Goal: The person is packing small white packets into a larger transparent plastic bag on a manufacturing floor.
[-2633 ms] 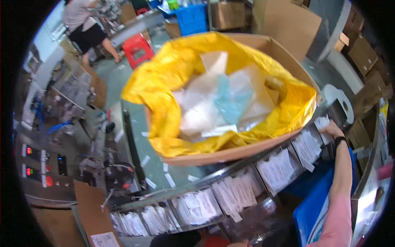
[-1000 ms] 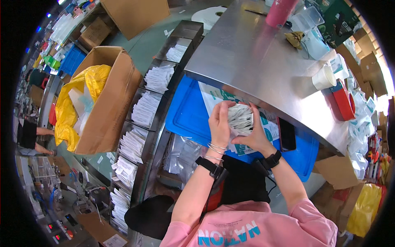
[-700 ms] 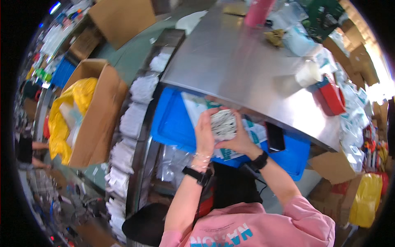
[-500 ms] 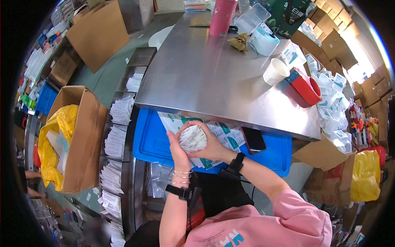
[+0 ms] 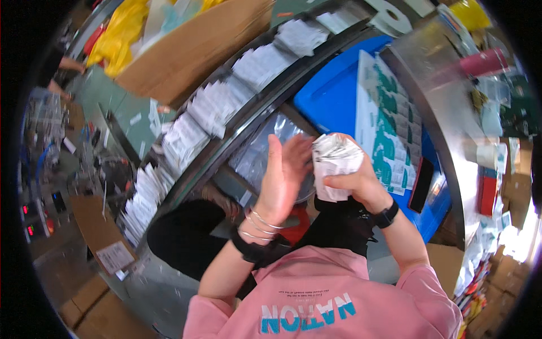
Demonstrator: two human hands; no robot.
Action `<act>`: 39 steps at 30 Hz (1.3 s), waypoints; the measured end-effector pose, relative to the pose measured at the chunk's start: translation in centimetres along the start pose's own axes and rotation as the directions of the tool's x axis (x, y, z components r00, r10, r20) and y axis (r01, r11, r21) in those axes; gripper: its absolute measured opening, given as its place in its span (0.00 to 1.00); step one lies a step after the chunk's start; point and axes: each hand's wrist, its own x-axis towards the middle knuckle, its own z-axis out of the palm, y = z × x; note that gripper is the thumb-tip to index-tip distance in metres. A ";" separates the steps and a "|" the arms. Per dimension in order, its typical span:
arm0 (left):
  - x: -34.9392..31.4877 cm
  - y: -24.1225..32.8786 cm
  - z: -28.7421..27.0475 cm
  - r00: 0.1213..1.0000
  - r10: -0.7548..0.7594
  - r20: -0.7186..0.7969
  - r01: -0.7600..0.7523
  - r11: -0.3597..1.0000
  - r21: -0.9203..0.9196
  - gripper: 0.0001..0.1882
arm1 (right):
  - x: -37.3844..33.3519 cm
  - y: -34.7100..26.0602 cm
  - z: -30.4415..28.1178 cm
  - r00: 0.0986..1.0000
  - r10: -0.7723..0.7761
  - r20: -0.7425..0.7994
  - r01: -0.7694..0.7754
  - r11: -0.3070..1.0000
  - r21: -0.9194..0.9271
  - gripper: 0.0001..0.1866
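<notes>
A thick bundle of thin white packets (image 5: 334, 169) is gripped upright by my right hand (image 5: 364, 182), its thumb pressed across the front. Just left of the bundle, my left hand (image 5: 282, 179) is raised with thumb and fingers apart and holds nothing; its fingers are smeared by motion. Beyond both hands runs a slanting row of dark metal compartments with similar stacks of white packets (image 5: 213, 107). To the right of the bundle, white-and-teal printed sheets (image 5: 387, 127) lie on a blue plastic tray (image 5: 327, 104).
A dark phone (image 5: 421, 185) lies on the tray's right side. The steel table (image 5: 432, 70) carries a pink bottle (image 5: 483, 62). Clear plastic bags (image 5: 265, 152) sit below the compartments. A cardboard box (image 5: 192, 53) with a yellow bag (image 5: 120, 37) stands beyond the row.
My view has swung left toward the row of compartments. My left hand has let go of the bundle and opened; my right hand keeps hold of it, now tilted to show its side.
</notes>
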 end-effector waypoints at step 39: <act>-1.4 -0.7 -12.2 0.989 0.147 0.030 -0.016 -0.090 0.996 0.14 | 8.5 14.6 0.0 0.739 0.642 0.205 -0.324 0.605 -0.728 0.19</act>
